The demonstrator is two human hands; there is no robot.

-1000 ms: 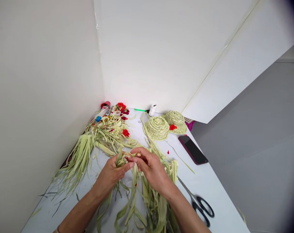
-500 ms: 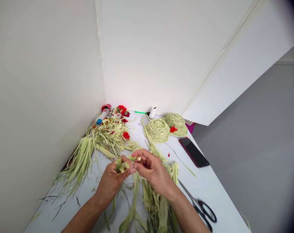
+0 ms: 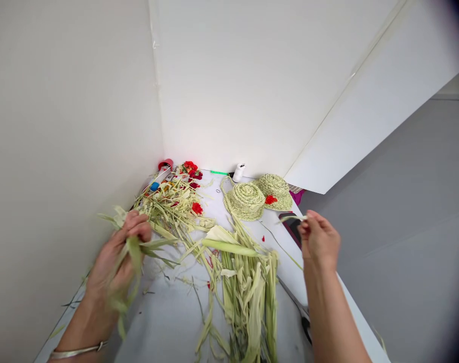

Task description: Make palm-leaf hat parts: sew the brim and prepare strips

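Observation:
My left hand [image 3: 118, 257] is out at the left edge of the white table [image 3: 169, 322], fingers wrapped round a bunch of pale green leaf strips [image 3: 133, 252] that trail down past my wrist. My right hand [image 3: 319, 239] is raised on the right, above the dark phone [image 3: 290, 224], pinching the end of one thin leaf strip [image 3: 292, 218]. Between my hands a pile of long leaf strips [image 3: 248, 287] lies flat on the table, with one folded broad leaf [image 3: 229, 246] across its top.
Two small woven straw hats [image 3: 246, 200] with a red flower [image 3: 269, 199] sit at the back. More loose strips and red flowers [image 3: 191, 171] fill the back left corner, beside a white thread spool [image 3: 238, 172]. Scissors [image 3: 303, 317] lie partly hidden behind my right forearm. White walls enclose the table.
My hands were together at the centre working one bundle; now they have pulled far apart, the left going left with a bunch of strips, the right going right with a single thin strip.

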